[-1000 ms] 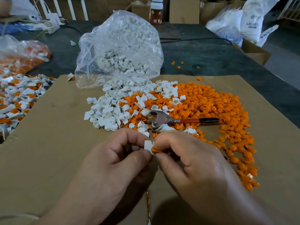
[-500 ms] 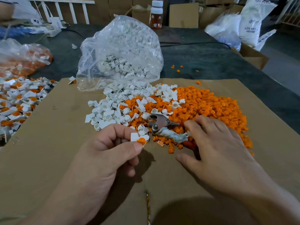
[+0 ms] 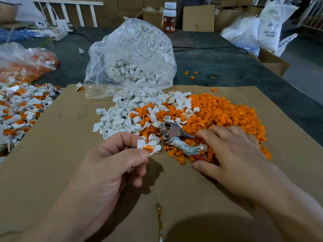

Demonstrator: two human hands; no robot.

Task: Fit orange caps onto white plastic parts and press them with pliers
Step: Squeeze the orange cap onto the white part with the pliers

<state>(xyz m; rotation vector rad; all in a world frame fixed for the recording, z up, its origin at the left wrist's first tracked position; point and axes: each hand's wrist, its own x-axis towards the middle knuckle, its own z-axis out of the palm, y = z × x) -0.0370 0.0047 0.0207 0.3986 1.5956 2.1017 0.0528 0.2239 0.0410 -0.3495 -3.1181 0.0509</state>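
My left hand (image 3: 111, 165) pinches a white plastic part with an orange cap (image 3: 146, 147) set in it, between thumb and forefinger, just left of the pliers. The pliers (image 3: 176, 137) lie on the cardboard with metal jaws pointing up-left and a cloth-wrapped handle. My right hand (image 3: 232, 154) lies over the pliers' handles, fingers spread above them and thumb below; the handles are mostly hidden under it. Behind lie a heap of loose white parts (image 3: 122, 119) and a heap of orange caps (image 3: 227, 112).
A clear bag of white parts (image 3: 132, 55) stands behind the heaps. Capped parts are piled at the left (image 3: 21, 109), beside a bag of orange pieces (image 3: 26, 65). The cardboard sheet (image 3: 52, 154) covers a dark table; boxes, sacks and a bottle (image 3: 169, 16) stand at the back.
My right hand let go of the capped part and moved right onto the pliers' handles. My left hand kept the part and shifted slightly left.
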